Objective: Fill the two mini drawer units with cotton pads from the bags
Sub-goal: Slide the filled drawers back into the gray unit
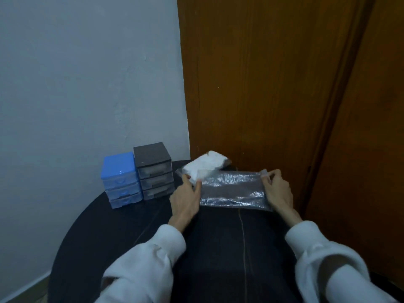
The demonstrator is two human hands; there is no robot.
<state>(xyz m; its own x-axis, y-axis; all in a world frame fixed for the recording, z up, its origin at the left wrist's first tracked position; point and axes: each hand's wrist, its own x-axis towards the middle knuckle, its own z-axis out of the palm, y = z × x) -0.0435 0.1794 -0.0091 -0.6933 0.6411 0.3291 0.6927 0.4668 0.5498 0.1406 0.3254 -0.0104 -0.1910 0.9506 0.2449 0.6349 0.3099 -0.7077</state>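
Right, both hands are on a clear plastic bag (232, 189) stretched out flat near the far right edge of the dark round table (91, 232). Left hand (185, 199) is at the bag's left end, thumb and fingers spread around the white wad of cotton pads (195, 170) bunched up at that end, gripping it through the plastic. Right hand (276, 189) is over at the other end, fingertips pressed together in a pinch on the bag's zip strip at the far right corner. Most of the bag between the two hands looks flat and see-through, crinkled and catching the light.

Just behind it, against the brown wooden door (262, 84), lies a second bag of cotton pads (212, 160), plump and white, touching the first bag's far edge.

Over on the left, by the pale wall (76, 73), the two mini drawer units stand side by side, touching: the blue drawer unit (120, 180) on the left, the grey drawer unit (154, 170) on the right and a little taller. Three drawers each, all pushed in. White sleeves (153, 254) on both arms.
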